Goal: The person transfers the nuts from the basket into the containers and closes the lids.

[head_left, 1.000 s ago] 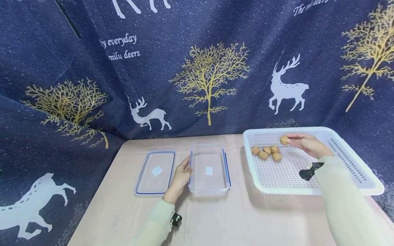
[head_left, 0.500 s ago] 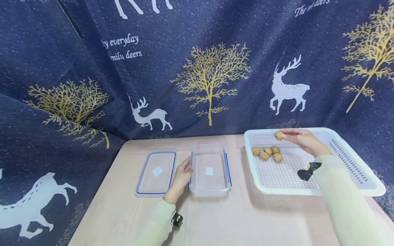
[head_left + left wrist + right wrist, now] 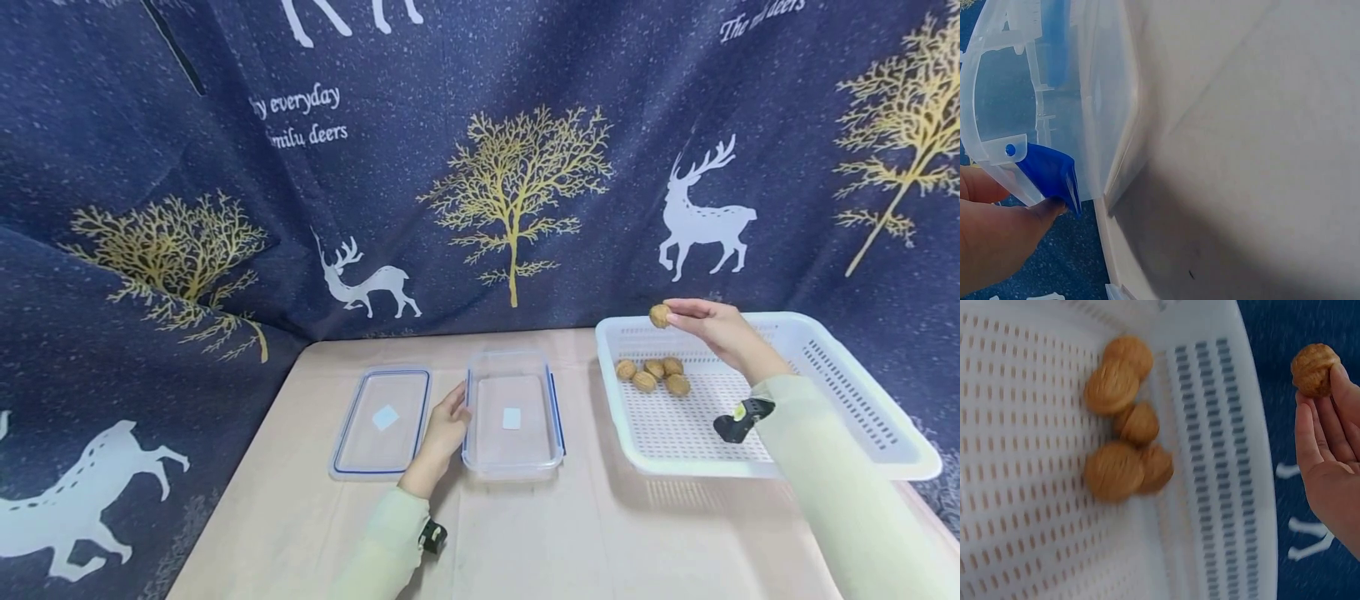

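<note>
My right hand (image 3: 723,333) pinches a walnut (image 3: 660,315) between thumb and fingertips, raised over the back left part of a white perforated plastic basket (image 3: 712,467). The right wrist view shows that walnut (image 3: 1315,370) beyond the basket's rim. Several other walnuts (image 3: 652,372) lie clustered in the basket's left back area. At the middle of the table, a clear rectangular food container (image 3: 512,467) stands uncovered, a pale label on its bottom. My left hand (image 3: 446,425) grips its left wall, the thumb against a blue clip (image 3: 1054,175) in the left wrist view.
A clear lid (image 3: 378,462) with a blue seal and a pale label lies on the table left of my left hand. Behind the pinkish tabletop (image 3: 517,533) hangs a dark blue cloth (image 3: 375,192) printed with deer and gold trees.
My right hand has lifted the walnut higher and carried it leftward, away from the other walnuts. The left hand stays at the container's wall.
</note>
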The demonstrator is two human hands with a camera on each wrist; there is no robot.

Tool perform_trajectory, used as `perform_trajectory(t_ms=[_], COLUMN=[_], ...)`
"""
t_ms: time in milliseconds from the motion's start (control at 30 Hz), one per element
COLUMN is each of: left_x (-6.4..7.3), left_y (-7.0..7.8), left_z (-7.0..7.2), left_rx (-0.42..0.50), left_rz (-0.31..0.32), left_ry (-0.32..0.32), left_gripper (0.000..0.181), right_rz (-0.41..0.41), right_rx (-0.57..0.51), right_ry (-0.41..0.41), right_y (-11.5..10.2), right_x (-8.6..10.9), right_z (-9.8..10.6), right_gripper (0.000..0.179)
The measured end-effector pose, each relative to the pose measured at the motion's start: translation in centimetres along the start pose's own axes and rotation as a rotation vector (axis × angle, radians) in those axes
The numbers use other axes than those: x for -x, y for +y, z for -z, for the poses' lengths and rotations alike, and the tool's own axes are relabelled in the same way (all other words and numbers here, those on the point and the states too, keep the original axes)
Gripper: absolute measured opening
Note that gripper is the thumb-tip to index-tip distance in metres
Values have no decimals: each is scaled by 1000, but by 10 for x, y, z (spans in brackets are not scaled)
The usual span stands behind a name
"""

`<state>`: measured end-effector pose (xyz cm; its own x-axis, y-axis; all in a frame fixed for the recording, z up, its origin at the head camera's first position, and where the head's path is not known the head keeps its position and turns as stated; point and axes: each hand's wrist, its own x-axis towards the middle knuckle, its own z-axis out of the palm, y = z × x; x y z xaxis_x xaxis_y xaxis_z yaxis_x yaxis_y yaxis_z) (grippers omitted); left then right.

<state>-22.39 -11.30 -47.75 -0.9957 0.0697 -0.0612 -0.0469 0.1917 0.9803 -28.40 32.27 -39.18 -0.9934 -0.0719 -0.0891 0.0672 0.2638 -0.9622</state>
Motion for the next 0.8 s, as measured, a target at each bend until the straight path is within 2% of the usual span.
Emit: perform_trajectory(t_ms=[167,367,533,800], left_x=[1,2,2,0], left_y=[1,0,-1,-2], left_z=[-1,-2,-2,-1], left_rx=[-1,-8,1,0], left_rz=[3,13,10,-1], left_ry=[1,4,1,7], left_gripper=[51,52,52,51], right_rz=[41,62,80,99], right_rx=[-53,-56,-106,-56], right_ry=[4,-8,-5,19], right_y=[-16,-31,-41,-59], right_x=[4,10,13,20], right_z=[-18,-40,-59,-92], right_gripper=[59,60,58,54])
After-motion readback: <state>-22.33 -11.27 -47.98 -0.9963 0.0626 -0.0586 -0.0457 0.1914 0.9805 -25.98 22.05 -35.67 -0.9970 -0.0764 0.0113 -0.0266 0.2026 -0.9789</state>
